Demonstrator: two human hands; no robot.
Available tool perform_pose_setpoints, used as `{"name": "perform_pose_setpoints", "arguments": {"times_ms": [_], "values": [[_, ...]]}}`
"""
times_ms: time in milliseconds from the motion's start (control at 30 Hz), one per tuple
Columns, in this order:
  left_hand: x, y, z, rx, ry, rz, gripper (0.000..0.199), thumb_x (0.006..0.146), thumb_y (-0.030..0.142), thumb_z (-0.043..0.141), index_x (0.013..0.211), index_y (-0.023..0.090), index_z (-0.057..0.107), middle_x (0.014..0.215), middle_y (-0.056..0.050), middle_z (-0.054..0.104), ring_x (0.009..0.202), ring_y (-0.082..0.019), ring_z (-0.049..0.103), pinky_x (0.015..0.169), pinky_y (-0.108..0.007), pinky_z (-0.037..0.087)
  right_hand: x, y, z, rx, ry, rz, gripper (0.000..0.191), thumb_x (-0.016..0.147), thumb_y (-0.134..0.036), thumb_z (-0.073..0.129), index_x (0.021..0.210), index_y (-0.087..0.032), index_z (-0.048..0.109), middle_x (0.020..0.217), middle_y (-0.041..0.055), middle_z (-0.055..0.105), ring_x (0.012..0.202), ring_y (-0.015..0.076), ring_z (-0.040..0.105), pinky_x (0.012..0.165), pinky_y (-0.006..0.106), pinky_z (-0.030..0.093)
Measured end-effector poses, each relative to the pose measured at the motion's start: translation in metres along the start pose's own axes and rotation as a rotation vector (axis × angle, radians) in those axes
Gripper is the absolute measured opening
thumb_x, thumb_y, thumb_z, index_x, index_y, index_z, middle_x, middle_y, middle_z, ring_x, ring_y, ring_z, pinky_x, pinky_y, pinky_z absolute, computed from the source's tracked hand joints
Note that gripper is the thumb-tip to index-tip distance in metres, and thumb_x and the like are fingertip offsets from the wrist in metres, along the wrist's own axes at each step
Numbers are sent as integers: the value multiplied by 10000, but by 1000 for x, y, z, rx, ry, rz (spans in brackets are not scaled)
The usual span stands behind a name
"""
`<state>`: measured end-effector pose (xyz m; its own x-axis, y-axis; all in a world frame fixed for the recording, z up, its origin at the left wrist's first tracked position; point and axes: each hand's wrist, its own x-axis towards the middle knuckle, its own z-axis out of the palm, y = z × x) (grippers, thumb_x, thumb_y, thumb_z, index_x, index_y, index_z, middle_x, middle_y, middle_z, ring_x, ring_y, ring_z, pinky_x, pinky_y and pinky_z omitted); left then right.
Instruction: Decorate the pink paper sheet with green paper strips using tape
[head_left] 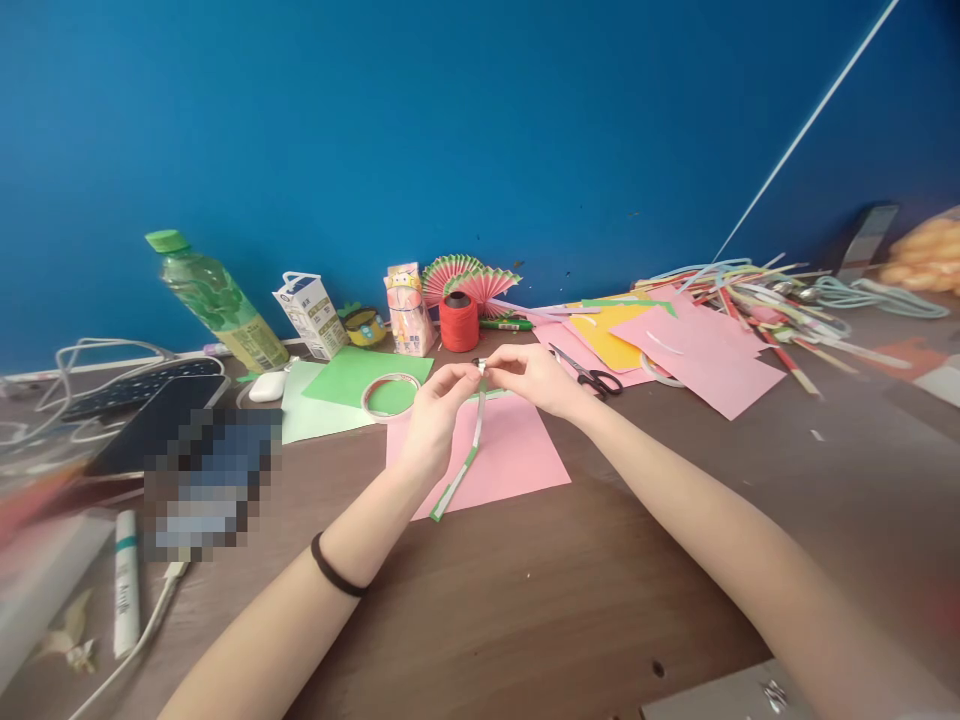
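My left hand (435,420) and my right hand (534,378) meet over a pink sheet of paper (510,460) in the middle of the table. Both are closed in a pinch at the upper end of a narrow green paper strip (466,465). A white band runs along the strip, which hangs down in a curve over the pink sheet. Between the fingertips is a small dark and white bit, too small to make out. Beside my left hand a roll of tape (367,400) lies on a green sheet (337,378).
Black scissors (600,382) lie right of my right hand, near pink sheets (720,365) and a heap of thin strips (780,300). Behind stand a red thread spool (459,325), small cartons (311,315) and a green bottle (221,300). At left lie a phone (214,480) and marker (126,590).
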<state>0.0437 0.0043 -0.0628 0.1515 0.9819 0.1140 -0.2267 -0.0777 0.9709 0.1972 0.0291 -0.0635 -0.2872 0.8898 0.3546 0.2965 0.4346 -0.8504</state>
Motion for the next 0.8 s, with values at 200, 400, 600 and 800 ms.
{"name": "perform_pose_setpoints", "arguments": {"times_ms": [200,400,600,800], "values": [[0,2,-1,-34,-7,0,110,698,302,649,695,201,608,791,18,587,827,-130,518,823,-271,379,0,-2,-1,-56,8,-19,133,730,-224,549,760,-143,649,710,19,640,652,136,552,609,269,425],[1,2,-2,-9,15,7,130,687,315,645,694,198,589,825,0,599,861,-156,529,817,-290,383,0,-1,-2,-61,-9,-24,131,731,-225,549,765,-140,643,725,18,642,669,132,555,627,268,427],[2,-2,-5,85,4,25,121,715,317,604,718,204,564,831,9,584,853,-146,523,811,-272,384,1,-5,-6,-8,-11,65,151,713,-189,537,812,-148,644,783,31,643,717,141,566,638,268,434],[2,-3,-6,197,-18,60,115,737,313,561,725,198,557,821,-2,569,843,-156,514,830,-289,373,3,-7,-9,110,10,126,190,769,-259,475,782,-149,629,688,13,593,523,86,460,478,224,348]]}}
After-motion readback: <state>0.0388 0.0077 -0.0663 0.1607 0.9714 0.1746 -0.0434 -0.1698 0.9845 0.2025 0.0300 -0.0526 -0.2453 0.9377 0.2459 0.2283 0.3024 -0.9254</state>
